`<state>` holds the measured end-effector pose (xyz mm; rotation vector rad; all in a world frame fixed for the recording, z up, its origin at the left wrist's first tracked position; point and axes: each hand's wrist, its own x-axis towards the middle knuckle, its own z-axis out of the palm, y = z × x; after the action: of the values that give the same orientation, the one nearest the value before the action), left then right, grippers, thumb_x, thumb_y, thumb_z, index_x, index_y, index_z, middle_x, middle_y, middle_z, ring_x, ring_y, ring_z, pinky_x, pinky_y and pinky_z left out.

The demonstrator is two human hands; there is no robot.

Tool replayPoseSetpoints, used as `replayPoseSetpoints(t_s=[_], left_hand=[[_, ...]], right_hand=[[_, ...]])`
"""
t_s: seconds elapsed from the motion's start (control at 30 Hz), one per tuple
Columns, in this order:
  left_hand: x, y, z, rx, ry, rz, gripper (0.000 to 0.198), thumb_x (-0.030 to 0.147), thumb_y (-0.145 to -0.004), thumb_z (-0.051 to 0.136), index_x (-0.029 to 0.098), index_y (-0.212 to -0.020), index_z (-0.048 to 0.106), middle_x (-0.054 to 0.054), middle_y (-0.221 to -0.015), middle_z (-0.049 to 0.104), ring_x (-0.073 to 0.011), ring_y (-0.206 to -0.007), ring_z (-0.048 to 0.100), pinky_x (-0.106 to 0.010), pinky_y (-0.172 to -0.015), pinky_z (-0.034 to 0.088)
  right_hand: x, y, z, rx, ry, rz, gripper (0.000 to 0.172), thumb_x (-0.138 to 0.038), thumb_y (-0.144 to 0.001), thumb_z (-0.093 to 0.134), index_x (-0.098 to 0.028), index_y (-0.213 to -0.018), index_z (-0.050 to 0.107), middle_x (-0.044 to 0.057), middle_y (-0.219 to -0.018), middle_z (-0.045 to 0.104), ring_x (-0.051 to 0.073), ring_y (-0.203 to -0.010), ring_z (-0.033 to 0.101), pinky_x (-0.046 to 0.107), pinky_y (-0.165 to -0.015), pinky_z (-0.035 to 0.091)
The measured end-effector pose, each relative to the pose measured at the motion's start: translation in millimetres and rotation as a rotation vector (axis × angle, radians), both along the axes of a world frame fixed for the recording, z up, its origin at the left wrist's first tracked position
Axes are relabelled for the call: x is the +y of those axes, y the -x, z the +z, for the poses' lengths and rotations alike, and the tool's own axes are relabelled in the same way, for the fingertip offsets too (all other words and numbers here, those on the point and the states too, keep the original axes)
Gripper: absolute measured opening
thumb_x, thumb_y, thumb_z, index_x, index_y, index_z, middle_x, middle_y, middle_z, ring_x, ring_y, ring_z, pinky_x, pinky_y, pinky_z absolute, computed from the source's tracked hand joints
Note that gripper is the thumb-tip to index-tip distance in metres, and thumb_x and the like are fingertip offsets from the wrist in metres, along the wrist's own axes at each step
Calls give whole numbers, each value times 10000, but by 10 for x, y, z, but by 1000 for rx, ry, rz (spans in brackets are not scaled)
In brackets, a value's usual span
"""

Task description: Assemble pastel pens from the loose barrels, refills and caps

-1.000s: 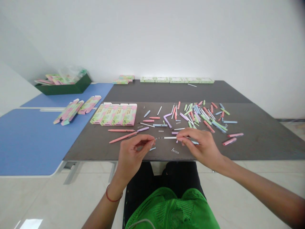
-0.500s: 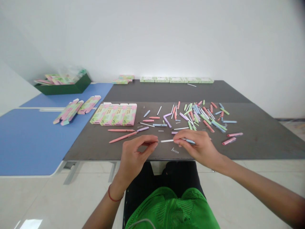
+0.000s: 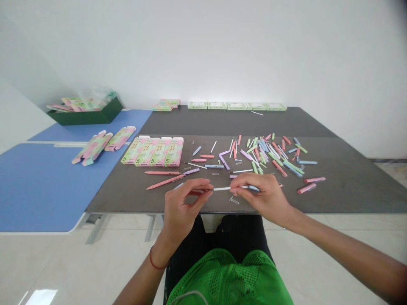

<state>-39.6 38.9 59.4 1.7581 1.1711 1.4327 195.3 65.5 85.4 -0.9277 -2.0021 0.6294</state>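
While a dark green box (image 3: 85, 118) of cartons and clear wrapping stands far left on the blue tabletop (image 3: 47, 186), loose cartons (image 3: 120, 139) with raised end flaps lie nearer, beside the dark tabletop (image 3: 349, 186). On the latter's left side, four pink-and-green cartons (image 3: 158, 152) marked 5 lie flat in a touching row, with two coral pens (image 3: 162, 173) in front. The left hand (image 3: 182, 204), a red bracelet (image 3: 156, 262) at its wrist, has thumb and forefinger pinched on the left end of a white refill (image 3: 221, 189); the fingertips hide that end. A blue piece shows past this hand's knuckles, held or lying, I cannot tell. The refill spans the gap between both hands, level, near the front edge, with a small clear part (image 3: 234, 201) just below it. The right hand (image 3: 270, 197) grips the refill's other end, fingers closed around it, and a blue pen part (image 3: 253, 188) shows beneath its palm; whether the two are joined is hidden. Behind lies a heap of pastel pen parts (image 3: 263, 152), and farther right two pink barrels (image 3: 307, 188) rest near each other.
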Motion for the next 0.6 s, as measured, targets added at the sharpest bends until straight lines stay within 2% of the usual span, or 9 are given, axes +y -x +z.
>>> replayPoseSetpoints(t_s=[0.13, 0.33, 0.5, 0.6], left_hand=[[5, 23, 1, 20, 3, -22, 181, 236, -920, 768, 231, -1100, 759, -29, -1005, 811, -159, -845, 779, -281, -832, 669], [-3, 76, 29, 39, 97, -79, 291, 292, -892, 798, 225, -1170, 743, -61, -1117, 799, -201, -945, 777, -324, -895, 661], [-6, 70, 20, 86, 169, -61, 148, 307, -915, 768, 216, -1032, 782, -33, -950, 812, -174, -798, 769, -267, -761, 648], [-2, 59, 18, 120, 174, -49, 110, 302, -941, 731, 210, -933, 792, -24, -871, 807, -165, -751, 752, -256, -740, 631]], right_hand=[[2, -1, -10, 7, 3, -1, 83, -197, -957, 705, -209, -881, 737, 32, -815, 772, 172, -728, 721, 280, -664, 553], [-4, -27, -29, 4, -1, -7, 97, -215, -968, 693, -213, -882, 738, 32, -808, 770, 178, -730, 724, 293, -670, 554], [-9, -30, -31, 7, -12, 10, 92, -196, -969, 692, -215, -890, 736, 35, -823, 770, 180, -741, 718, 305, -686, 549], [-11, -26, -24, 6, -10, 23, 92, -176, -968, 689, -214, -897, 733, 30, -824, 763, 171, -737, 710, 299, -688, 541]])
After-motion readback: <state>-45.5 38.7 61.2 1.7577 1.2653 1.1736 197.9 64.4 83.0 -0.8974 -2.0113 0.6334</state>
